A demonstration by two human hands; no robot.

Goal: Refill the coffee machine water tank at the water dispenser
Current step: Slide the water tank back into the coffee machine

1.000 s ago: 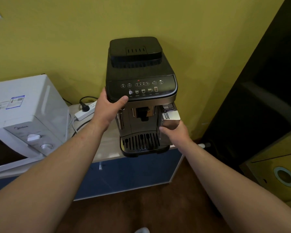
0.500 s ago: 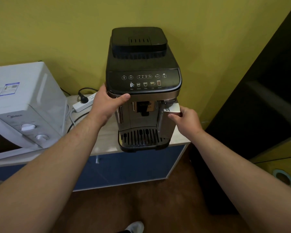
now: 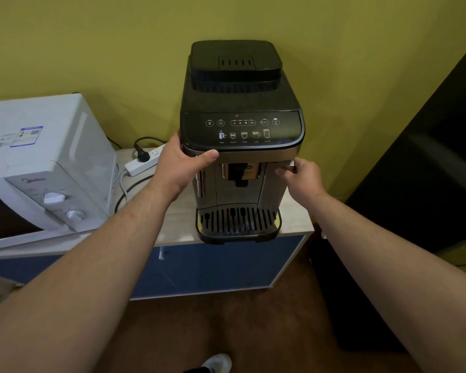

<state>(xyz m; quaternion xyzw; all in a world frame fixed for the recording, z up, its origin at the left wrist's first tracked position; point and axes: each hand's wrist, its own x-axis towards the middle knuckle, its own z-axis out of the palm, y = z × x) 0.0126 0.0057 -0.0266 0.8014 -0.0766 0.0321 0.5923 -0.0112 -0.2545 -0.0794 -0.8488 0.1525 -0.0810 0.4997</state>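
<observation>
A black and silver coffee machine [image 3: 240, 98] stands on the right end of a light cabinet top [image 3: 176, 222], against a yellow wall. My left hand [image 3: 180, 165] grips its left front corner, thumb under the control panel. The water tank [image 3: 274, 196] is the silver section at the machine's right front. My right hand [image 3: 304, 181] has its fingers closed on that section's top edge, just under the panel. The tank front looks about level with the machine's face. How much water is in it cannot be seen.
A white microwave [image 3: 46, 168] fills the cabinet's left side. A white power strip [image 3: 143, 162] with black cables lies between it and the machine. Dark furniture [image 3: 414, 184] stands close on the right. Brown floor and my shoe [image 3: 218, 363] are below.
My right hand has risen from the tank's lower front to its top edge. The silver tank front that stuck out earlier now barely shows. My left hand has kept its grip.
</observation>
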